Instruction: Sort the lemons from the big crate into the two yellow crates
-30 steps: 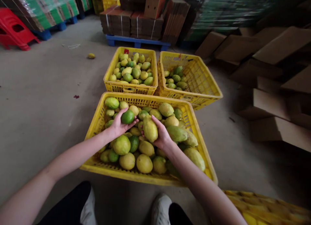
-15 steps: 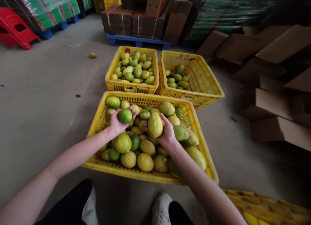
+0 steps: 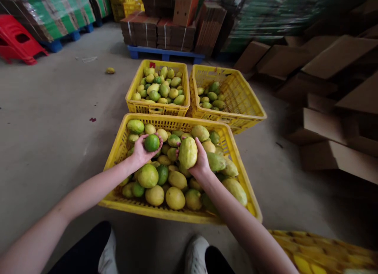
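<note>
My left hand cups a small round dark-green lemon, palm up. In my right hand is a larger, bumpy yellow-green lemon, gripped from its right side with the thumb along it. Both hands are over the near yellow crate, which holds many green and yellow lemons of mixed sizes. Below my left hand lies a big light-green lemon. Near my right wrist rests a long green lemon. My forearms cover part of the crate's contents.
Behind stand a yellow crate with lemons and a partly filled yellow crate. One loose lemon lies on the floor. Open cardboard boxes are at right, a red stool at left, bundled cartons on a blue pallet behind.
The view has shifted slightly, moving the far crates a little down and left. Both hands keep hold of the same lemons, with hardly any change in position.
</note>
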`<act>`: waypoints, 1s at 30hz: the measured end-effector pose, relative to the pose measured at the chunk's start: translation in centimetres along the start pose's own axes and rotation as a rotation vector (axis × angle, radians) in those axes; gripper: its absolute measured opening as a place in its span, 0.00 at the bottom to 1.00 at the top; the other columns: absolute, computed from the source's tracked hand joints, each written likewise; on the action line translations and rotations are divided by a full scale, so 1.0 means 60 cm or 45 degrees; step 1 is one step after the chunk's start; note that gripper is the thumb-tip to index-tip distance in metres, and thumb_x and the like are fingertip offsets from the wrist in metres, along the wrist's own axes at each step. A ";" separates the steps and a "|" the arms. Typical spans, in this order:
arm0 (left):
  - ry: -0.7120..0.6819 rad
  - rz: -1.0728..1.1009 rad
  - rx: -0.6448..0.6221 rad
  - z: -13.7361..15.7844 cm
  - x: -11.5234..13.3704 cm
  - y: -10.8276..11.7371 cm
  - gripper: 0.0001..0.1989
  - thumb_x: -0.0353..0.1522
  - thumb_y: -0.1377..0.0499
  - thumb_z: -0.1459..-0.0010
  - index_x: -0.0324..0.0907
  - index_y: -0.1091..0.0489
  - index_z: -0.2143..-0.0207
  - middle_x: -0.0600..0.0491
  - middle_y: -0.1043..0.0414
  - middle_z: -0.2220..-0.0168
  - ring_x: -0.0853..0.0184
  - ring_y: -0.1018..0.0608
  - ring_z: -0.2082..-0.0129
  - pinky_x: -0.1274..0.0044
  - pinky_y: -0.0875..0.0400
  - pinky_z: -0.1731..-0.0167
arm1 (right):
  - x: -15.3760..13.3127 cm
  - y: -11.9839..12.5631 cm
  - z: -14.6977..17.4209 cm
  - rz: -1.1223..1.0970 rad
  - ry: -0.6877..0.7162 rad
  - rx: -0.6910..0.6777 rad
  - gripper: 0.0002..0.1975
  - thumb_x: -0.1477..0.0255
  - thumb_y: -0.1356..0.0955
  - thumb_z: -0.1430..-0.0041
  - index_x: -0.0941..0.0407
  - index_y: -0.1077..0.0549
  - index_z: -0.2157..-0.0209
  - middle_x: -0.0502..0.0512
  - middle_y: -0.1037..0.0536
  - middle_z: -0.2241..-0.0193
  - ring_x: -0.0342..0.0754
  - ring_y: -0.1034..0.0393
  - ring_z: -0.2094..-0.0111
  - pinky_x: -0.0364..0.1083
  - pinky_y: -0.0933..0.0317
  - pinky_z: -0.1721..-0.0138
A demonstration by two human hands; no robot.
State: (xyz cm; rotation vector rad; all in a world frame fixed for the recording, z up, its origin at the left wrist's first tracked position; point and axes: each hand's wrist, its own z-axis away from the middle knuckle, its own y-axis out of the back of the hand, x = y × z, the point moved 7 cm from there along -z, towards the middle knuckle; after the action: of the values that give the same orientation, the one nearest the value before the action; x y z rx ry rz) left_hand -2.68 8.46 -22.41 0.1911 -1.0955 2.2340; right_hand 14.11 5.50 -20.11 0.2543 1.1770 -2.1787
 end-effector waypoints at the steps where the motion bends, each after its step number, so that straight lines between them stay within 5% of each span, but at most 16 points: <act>1: 0.006 -0.003 -0.002 -0.002 -0.001 0.001 0.12 0.31 0.47 0.34 0.41 0.25 0.53 0.47 0.21 0.67 0.56 0.17 0.55 0.67 0.18 0.55 | 0.001 0.001 -0.001 -0.010 -0.006 -0.008 0.13 0.58 0.30 0.36 0.52 0.24 0.59 0.53 0.19 0.72 0.54 0.19 0.68 0.53 0.19 0.69; 11: -0.030 -0.215 -0.036 -0.005 -0.008 -0.001 0.11 0.30 0.51 0.32 0.42 0.28 0.57 0.50 0.22 0.65 0.63 0.16 0.66 0.72 0.16 0.64 | 0.001 0.010 -0.008 -0.113 -0.014 0.020 0.10 0.62 0.29 0.34 0.54 0.24 0.61 0.52 0.18 0.72 0.48 0.23 0.75 0.49 0.20 0.69; 17: 0.406 -0.805 -0.198 0.023 -0.029 0.022 0.10 0.21 0.38 0.41 0.41 0.24 0.60 0.48 0.21 0.65 0.55 0.13 0.62 0.68 0.16 0.64 | 0.003 0.013 -0.013 -0.096 -0.040 -0.061 0.08 0.64 0.27 0.38 0.53 0.24 0.63 0.51 0.18 0.73 0.48 0.23 0.76 0.47 0.22 0.71; 21: 0.487 -1.020 -0.314 0.019 0.012 -0.035 0.10 0.22 0.35 0.40 0.42 0.21 0.58 0.45 0.19 0.64 0.57 0.14 0.66 0.70 0.17 0.70 | 0.020 0.017 -0.017 0.013 -0.111 -0.094 0.08 0.63 0.29 0.37 0.54 0.24 0.65 0.52 0.18 0.75 0.48 0.23 0.78 0.45 0.25 0.76; 23: 0.338 -1.065 -0.270 0.000 0.059 -0.106 0.11 0.21 0.36 0.39 0.38 0.20 0.55 0.41 0.19 0.64 0.57 0.15 0.66 0.71 0.18 0.71 | 0.025 0.021 -0.018 0.046 -0.132 -0.070 0.09 0.63 0.30 0.36 0.54 0.25 0.66 0.53 0.18 0.75 0.47 0.24 0.78 0.44 0.26 0.77; 27: -0.401 -0.927 -0.173 -0.038 0.203 -0.279 0.08 0.27 0.35 0.36 0.40 0.23 0.53 0.43 0.19 0.59 0.57 0.17 0.53 0.73 0.18 0.60 | 0.025 0.022 -0.020 0.068 -0.091 -0.083 0.09 0.62 0.27 0.40 0.52 0.24 0.68 0.54 0.17 0.75 0.48 0.24 0.78 0.45 0.27 0.78; 30: -0.845 -0.893 0.008 -0.049 0.285 -0.320 0.09 0.33 0.33 0.36 0.43 0.27 0.55 0.45 0.20 0.57 0.56 0.20 0.45 0.76 0.22 0.56 | 0.020 0.025 -0.020 0.047 -0.029 -0.058 0.07 0.62 0.26 0.43 0.49 0.24 0.71 0.53 0.18 0.76 0.50 0.25 0.78 0.49 0.27 0.76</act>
State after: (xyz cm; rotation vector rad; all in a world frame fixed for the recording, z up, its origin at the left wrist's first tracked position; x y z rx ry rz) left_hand -4.20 27.55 -4.99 1.1867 -1.1031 1.5508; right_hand 13.98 5.33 -22.35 0.2295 1.1992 -2.1147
